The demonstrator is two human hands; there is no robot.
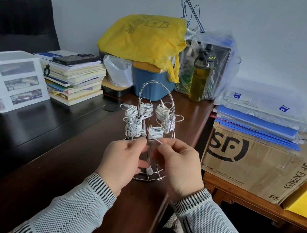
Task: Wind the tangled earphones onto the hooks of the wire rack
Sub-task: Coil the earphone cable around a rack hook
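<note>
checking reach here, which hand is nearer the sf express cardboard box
Right. The right hand is in front of the wire rack, on the side toward the cardboard box standing off the desk's right edge. The left hand is further away, left of the rack.

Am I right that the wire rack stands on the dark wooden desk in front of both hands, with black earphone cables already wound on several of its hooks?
Not quite: the earphone cables wound on the hooks are white, not black, as the head view shows. The wire rack does stand on the dark wooden desk, in front of the left hand and right hand.
</note>
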